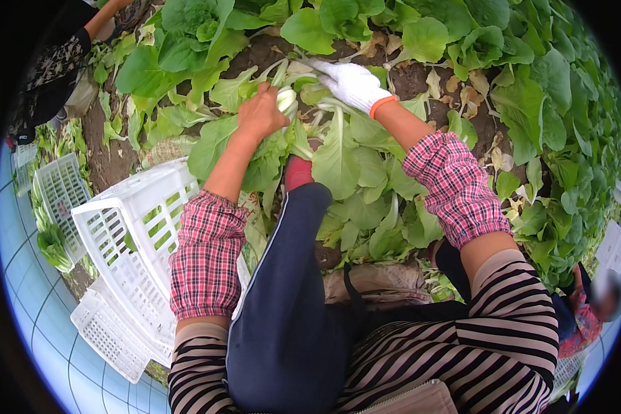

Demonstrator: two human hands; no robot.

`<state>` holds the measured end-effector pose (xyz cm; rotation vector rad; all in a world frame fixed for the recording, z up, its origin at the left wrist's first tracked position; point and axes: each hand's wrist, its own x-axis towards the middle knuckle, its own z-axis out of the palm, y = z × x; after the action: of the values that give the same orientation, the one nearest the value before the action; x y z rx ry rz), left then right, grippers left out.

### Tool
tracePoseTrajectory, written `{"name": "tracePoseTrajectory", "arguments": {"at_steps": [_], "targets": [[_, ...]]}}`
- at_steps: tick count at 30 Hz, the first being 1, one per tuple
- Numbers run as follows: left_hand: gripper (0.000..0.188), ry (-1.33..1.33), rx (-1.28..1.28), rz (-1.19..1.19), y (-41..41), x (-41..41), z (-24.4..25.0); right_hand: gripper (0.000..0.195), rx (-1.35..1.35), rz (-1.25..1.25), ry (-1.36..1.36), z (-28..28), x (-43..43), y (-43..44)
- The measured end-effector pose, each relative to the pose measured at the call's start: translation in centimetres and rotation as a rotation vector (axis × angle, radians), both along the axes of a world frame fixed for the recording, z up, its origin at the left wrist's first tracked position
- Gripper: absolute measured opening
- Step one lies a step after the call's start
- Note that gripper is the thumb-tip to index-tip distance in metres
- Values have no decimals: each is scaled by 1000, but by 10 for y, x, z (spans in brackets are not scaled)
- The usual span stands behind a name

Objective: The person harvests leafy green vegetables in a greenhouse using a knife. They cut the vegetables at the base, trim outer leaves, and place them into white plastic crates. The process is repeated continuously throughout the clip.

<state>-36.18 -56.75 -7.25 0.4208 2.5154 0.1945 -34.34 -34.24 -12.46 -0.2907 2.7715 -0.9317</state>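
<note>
My bare left hand (261, 113) is closed around a leafy green vegetable head (285, 99), its pale stalk base showing beside the thumb. My right hand (353, 85), in a white knit glove with an orange cuff, is at pale stalks and leaves just right of that head; its fingertips are partly hidden, so its hold cannot be told. Loose green leaves (336, 160) lie spread on the soil below both hands, around my red shoe (298, 173). Uncut leafy plants (186, 36) stand beyond the hands.
White plastic crates (129, 207) stand at my left, with another crate (62, 191) farther out. Dense plants (553, 103) grow along the right. A co-worker's arm (103, 20) shows at top left, and another person (587, 315) is at lower right. Withered leaves (471, 98) lie on the soil.
</note>
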Motion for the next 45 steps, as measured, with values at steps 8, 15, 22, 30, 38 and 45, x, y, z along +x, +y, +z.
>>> {"name": "tracePoseTrajectory", "arguments": {"at_steps": [8,15,22,30,38,45], "targets": [[64,54,135,9,-11,2,4,41,54,13,-68,15,-5,-8],[85,-662,1022,338,-52,22,89,39,-807,-281,-85,68,20,9],[90,-848,1485,743,-57,43,97,21,-1077,-240,-407,110,22,6],[72,-638,1129,686,-29,31,111,24,-1064,-313,-444,137,48,-29],[72,-298,399,-156,58,12,112,48,-293,-587,-229,62,93,56],[40,286,-130,-886,176,-41,46,51,-527,-741,-216,29,70,68]]}}
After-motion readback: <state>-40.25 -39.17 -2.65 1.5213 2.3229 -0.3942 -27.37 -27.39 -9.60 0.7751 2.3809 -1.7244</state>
